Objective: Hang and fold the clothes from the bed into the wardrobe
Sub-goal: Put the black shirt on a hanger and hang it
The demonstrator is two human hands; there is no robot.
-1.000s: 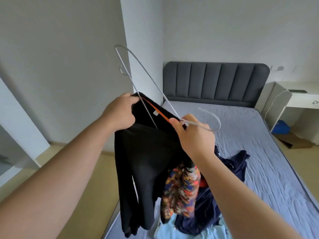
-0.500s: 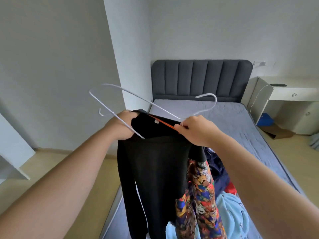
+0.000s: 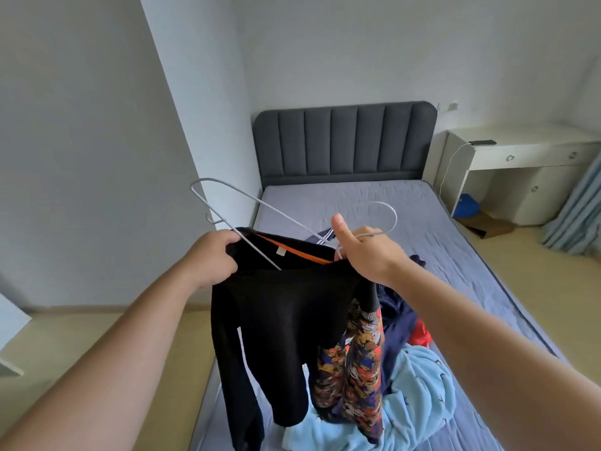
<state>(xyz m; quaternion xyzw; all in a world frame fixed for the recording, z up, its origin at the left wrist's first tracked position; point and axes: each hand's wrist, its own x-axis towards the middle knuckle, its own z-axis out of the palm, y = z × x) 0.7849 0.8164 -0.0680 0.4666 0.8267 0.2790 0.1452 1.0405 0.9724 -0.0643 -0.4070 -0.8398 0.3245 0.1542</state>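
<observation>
plainly, the left grip [image 3: 213,255] pinched the black top [image 3: 286,307] at its collar; the right grip [image 3: 366,255] clutched the white hanger [image 3: 260,206], whose long axis slanted up past the left.

The top [image 3: 283,307] in the left fingers [image 3: 227,244] is black with an orange collar band [image 3: 302,253]; the hanger [image 3: 271,213] is white. Below the right fingers [image 3: 364,234], a garment [image 3: 357,369] shows orange, purple and blue flowers.

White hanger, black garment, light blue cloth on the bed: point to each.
white hanger [image 3: 396,219], head view, curve of its hook.
black garment [image 3: 286,307], head view, middle of its front.
light blue cloth [image 3: 419,385], head view, crumpled middle.
</observation>
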